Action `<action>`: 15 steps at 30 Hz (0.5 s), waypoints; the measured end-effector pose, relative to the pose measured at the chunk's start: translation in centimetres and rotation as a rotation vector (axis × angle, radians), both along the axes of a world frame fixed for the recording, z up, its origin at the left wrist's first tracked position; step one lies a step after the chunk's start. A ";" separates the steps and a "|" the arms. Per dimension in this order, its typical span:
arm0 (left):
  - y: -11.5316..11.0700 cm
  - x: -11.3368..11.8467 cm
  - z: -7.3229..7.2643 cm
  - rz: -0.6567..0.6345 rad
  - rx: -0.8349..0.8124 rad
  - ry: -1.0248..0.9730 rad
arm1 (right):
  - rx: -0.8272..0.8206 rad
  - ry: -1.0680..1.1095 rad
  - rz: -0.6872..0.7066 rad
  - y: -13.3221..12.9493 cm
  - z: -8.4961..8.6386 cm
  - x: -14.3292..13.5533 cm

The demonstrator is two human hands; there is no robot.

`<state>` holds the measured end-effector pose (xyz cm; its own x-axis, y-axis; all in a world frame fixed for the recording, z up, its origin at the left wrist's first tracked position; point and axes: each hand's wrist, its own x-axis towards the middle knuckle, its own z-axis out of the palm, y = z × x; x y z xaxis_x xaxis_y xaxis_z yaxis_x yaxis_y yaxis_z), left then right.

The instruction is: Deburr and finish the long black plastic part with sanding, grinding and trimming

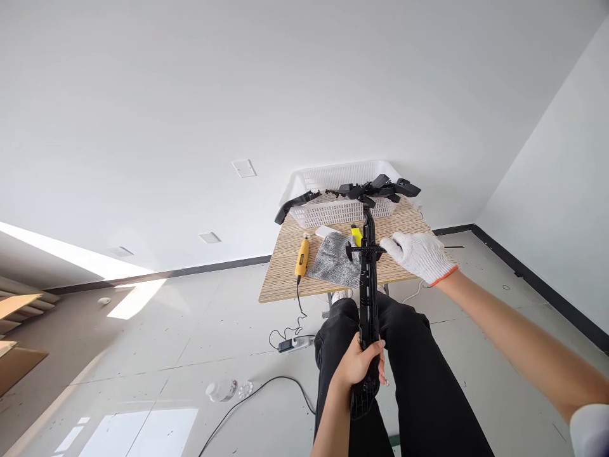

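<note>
My bare left hand (362, 363) is wrapped round the lower end of a long black plastic part (368, 285), held upright in front of my knees. My right hand (416, 254), in a white knitted glove with an orange cuff, pinches a black caliper (358, 249). The caliper lies crosswise over the upper section of the part, its jaws on either side of it. Its thin beam sticks out to the right beyond the glove. Whether the jaws touch the part I cannot tell.
A white plastic basket (328, 219) on the wooden table (280, 279) bears several black plastic parts (352, 190). A yellow corded rotary tool (302, 257), a grey cloth (328, 263) and a yellow object (356, 235) lie before it. Cables, a power strip (297, 343) and a plastic bottle (221, 390) are on the floor.
</note>
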<state>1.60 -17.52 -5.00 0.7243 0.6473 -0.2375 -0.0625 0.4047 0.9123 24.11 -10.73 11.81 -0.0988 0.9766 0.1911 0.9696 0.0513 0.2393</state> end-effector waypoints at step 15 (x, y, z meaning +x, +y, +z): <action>0.2 -0.2 0.1 0.087 -0.077 -0.065 | -0.003 0.077 0.210 -0.1 1.4 -1.8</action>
